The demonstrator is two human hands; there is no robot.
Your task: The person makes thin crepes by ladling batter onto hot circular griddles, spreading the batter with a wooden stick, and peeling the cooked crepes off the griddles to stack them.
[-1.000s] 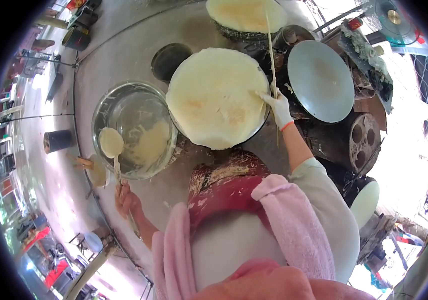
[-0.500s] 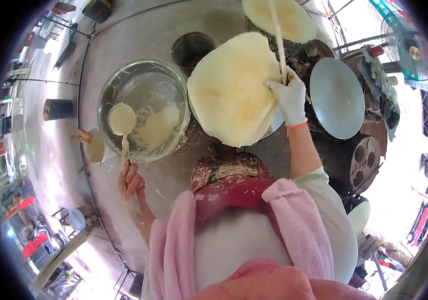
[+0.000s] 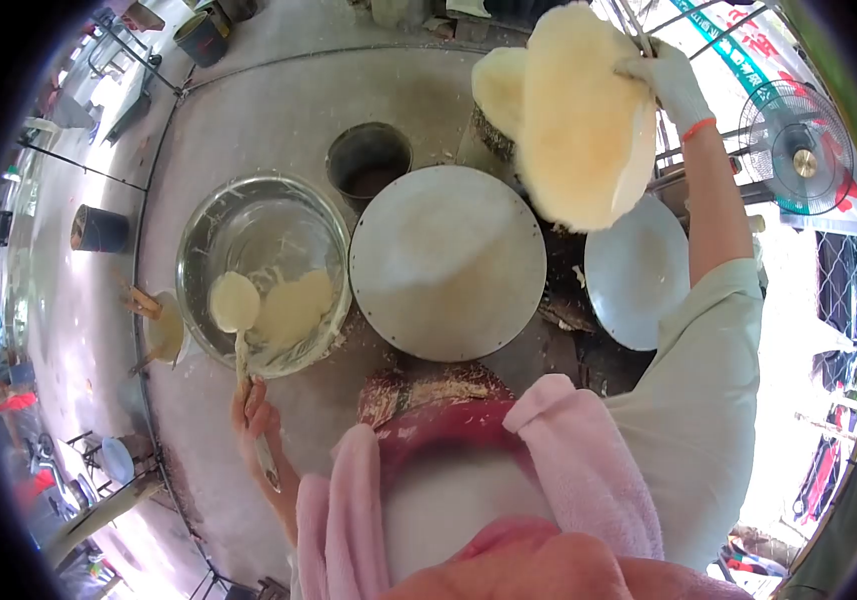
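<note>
My left hand (image 3: 255,412), bare, is wrapped round the handle of a ladle (image 3: 236,302). The ladle's round head, full of pale batter, is over the wide metal basin (image 3: 194,250), where more batter (image 3: 294,308) lies. My right hand (image 3: 671,80), in a white glove with an orange cuff, is closed at the edge of a large thin pancake (image 3: 579,120) and a stick. The pancake hangs raised at the upper right, partly over another pale round sheet (image 3: 500,88). A round griddle (image 3: 449,262) lies bare in front of me.
A second round griddle (image 3: 637,270) is at the right, beneath my raised arm. Behind the basin stands a dark pot (image 3: 369,162). A fan (image 3: 797,150) is at the far right, a black bucket (image 3: 101,228) at the left. A small pale container (image 3: 165,328) sits beside the basin.
My right hand has lifted the pancake off the middle griddle and carried it up and to the right, uncovering the griddle. My left hand still holds the ladle over the basin.
</note>
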